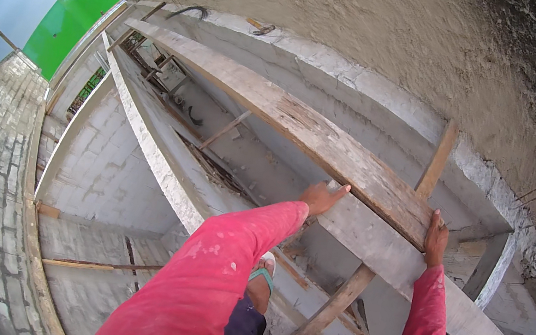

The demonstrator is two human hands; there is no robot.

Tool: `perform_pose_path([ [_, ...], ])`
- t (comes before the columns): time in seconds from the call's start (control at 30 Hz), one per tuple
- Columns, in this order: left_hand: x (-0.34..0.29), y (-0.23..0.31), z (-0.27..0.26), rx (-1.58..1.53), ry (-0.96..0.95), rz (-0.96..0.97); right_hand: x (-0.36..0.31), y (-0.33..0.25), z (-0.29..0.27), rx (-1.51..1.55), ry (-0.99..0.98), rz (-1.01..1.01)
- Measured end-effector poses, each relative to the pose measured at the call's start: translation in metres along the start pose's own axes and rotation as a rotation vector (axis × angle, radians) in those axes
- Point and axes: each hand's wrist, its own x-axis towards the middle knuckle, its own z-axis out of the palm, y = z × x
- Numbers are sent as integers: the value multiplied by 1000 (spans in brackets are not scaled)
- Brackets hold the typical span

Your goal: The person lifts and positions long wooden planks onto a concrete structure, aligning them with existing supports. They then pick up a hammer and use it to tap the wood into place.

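The weathered plank (pixel 291 116) runs lengthwise from far upper left to the right hand (pixel 436 240) at its near end, left hand (pixel 322 199) by its lower edge; whether either clasps it, I cannot tell.

A long, straight, weathered brown-and-grey wooden plank (pixel 278 108) slants from upper left to right of centre. A flat pale-grey board (pixel 377 240) continues toward lower right; their 2 ends overlap side by side.
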Motion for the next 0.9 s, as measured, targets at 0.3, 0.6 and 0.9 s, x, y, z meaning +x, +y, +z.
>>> perform_pose_path([
  [0.3, -3, 18, -3, 73, -12, -4, 27, 20, -4, -63, -8, 13],
  [0.6, -7, 16, -1, -85, -96, -196, 31, 14, 4, -75, -8, 118],
  [0.9, -1, 30, -3, -115, -11, -155, 28, 9, 3, -83, -11, 256],
])
